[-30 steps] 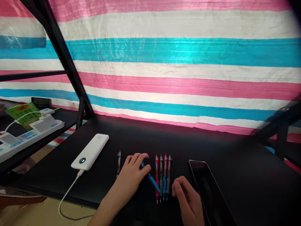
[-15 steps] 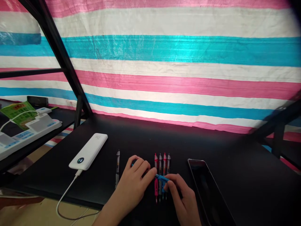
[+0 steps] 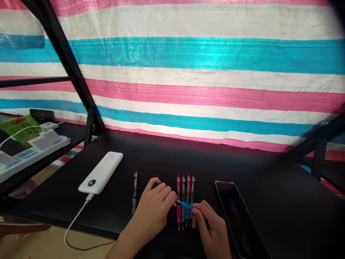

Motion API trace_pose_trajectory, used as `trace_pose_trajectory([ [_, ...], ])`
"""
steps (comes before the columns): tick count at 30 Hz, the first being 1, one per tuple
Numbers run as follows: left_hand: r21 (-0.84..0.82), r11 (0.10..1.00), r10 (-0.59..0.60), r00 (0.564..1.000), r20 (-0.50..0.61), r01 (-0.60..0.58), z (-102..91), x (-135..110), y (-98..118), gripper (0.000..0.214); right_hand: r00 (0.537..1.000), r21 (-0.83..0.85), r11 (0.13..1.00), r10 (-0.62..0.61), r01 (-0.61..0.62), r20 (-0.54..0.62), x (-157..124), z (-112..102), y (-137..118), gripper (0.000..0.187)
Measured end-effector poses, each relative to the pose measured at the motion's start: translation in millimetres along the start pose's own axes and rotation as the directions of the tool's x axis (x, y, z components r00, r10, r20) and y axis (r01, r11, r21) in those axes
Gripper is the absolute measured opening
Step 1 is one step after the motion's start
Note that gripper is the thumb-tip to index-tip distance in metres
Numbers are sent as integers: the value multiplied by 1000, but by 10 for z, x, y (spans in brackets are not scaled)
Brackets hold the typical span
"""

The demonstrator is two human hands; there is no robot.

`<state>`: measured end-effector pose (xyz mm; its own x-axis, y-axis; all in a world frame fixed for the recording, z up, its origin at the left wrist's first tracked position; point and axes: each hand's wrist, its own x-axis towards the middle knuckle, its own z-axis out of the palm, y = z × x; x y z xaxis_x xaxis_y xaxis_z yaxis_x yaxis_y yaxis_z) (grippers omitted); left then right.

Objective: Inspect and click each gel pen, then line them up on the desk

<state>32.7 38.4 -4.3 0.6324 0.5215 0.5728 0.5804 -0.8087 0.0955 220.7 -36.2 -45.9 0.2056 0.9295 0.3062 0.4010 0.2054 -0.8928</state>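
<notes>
The right hand (image 3: 211, 226) pinches one end of a blue pen (image 3: 185, 205), which lies crosswise over the near half of the row of four pens (image 3: 188, 183) on the worktop (image 3: 161, 158). The left hand (image 3: 156, 205), just left of that row, has its grip curled around the pen's other end, mostly hidden. Farther left of the row are a grey pen (image 3: 134, 192) and a white power bank (image 3: 101, 172); a phone (image 3: 239, 216) lies to its right.

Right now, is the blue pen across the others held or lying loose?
Held: the right hand pinches one end of the blue pen. The other end reaches the left hand; whether that grips it, I cannot tell.
</notes>
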Motion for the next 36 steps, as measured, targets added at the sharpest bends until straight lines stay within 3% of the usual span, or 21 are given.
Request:
trace_pose_trajectory([
  [16, 12, 1000, 1, 1000, 13, -1, -37, 9, 7, 30, 999, 24, 999, -34, 33, 20, 1, -13, -10, 43],
  [21, 65, 997, 49, 999, 16, -50, -67, -17, -27, 29, 1000, 22, 1000, -11, 12, -5, 17, 4, -25, 24],
  [28, 133, 985, 115, 993, 2, -114, -125, -28, -35, 24, 977, -99, 985, -124, 143, 175, 54, -41, 13, 29],
  [36, 121, 992, 11, 997, 82, -21, -108, 10, 106, 29, 928, -147, 916, -369, 373, 56, 35, -28, 119, 23],
])
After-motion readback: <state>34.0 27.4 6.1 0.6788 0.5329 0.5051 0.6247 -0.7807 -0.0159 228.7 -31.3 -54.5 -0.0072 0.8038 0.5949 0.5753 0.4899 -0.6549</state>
